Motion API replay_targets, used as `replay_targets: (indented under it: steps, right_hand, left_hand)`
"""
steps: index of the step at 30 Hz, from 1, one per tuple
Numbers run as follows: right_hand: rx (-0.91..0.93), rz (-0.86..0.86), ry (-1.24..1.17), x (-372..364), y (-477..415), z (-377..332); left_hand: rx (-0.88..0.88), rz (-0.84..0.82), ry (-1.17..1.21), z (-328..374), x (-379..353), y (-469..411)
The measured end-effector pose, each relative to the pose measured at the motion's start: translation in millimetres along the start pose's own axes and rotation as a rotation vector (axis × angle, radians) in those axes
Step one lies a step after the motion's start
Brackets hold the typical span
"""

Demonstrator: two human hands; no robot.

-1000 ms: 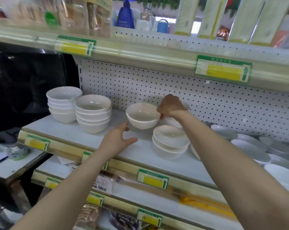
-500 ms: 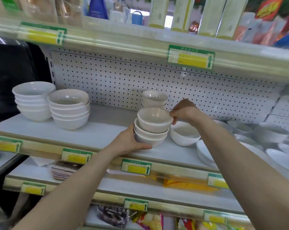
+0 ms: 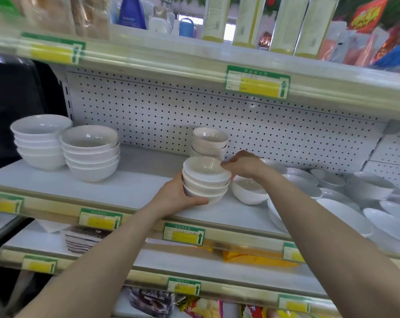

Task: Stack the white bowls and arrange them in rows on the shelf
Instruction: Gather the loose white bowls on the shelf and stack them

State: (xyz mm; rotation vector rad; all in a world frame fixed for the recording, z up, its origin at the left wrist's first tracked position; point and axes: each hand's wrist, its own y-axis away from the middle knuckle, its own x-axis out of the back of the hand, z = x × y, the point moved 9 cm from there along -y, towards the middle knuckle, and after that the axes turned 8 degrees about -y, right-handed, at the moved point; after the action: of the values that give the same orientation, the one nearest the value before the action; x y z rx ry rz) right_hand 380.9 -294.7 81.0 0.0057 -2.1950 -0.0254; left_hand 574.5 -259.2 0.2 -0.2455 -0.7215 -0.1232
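L hand (image 3: 178,196) cups the left side of a 3-bowl stack (image 3: 206,181), thumb curled under its base. R hand (image 3: 242,165) pinches the right rim of the top bowl (image 3: 204,166), fingers curled. The stack sits on the shelf (image 3: 137,180) near the front edge, approx. mid-length. Just behind it, by the back wall, is a shorter bowl stack (image 3: 209,142). Two taller stacks, back one (image 3: 40,141) & front one (image 3: 91,152), touch at the shelf's left end. A single bowl (image 3: 249,191) is just beside the held stack on the right, under the R wrist. Shallow white dishes (image 3: 345,214) lie towards the right end.
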Motion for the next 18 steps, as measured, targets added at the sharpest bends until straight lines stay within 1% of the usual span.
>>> replay_targets:
  steps: [3,6,11,18]
  right_hand:
    - [-0.008,0.034,0.020,-2.9,-4.4,-5.7]
    - [-0.019,0.001,-0.022,-10.5,-7.2,-13.1]
    - [0.047,0.002,-0.040,-29.6,-16.3,-41.5]
    - [0.070,0.010,-0.073,-55.1,-33.3,-70.2]
  left_hand:
    - [-0.023,0.010,-0.025,0.5,3.7,0.5]
    - [-0.007,0.037,-0.031,-9.2,14.6,0.7]
    - [0.017,0.078,-0.040,-31.9,42.2,4.2]
    - [0.031,0.146,-0.012,-53.9,64.5,7.9]
